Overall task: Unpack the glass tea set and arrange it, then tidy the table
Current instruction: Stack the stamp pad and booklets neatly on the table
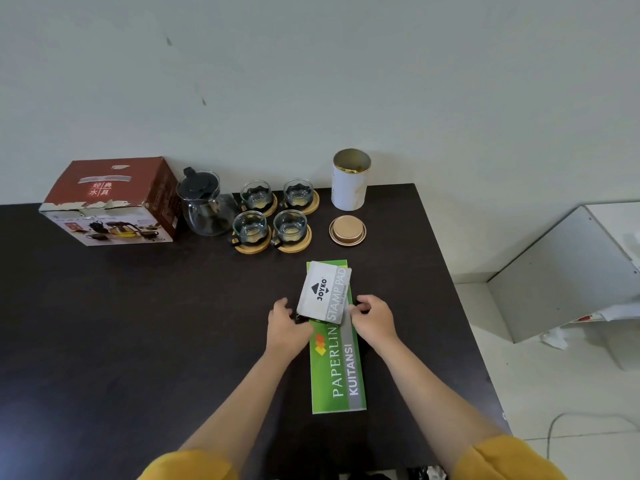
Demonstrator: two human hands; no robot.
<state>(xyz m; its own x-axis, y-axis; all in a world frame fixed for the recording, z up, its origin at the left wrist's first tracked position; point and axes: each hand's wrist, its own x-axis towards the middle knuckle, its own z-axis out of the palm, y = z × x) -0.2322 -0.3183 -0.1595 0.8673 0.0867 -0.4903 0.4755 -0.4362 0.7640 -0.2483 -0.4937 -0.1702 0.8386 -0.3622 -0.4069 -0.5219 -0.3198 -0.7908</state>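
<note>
While hands [329,322] flank "JOYKO" box [323,294], "PAPERLINE" book [341,368] underneath.

Glass cups [250,227], wooden coasters [290,244]

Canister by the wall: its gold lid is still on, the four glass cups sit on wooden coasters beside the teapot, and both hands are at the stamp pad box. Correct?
Not quite. The head view shows the canister open, with its gold lid lying on the table in front of it. The rest holds: four glass cups on wooden coasters beside the teapot, left hand and right hand at the stamp pad box.
</note>
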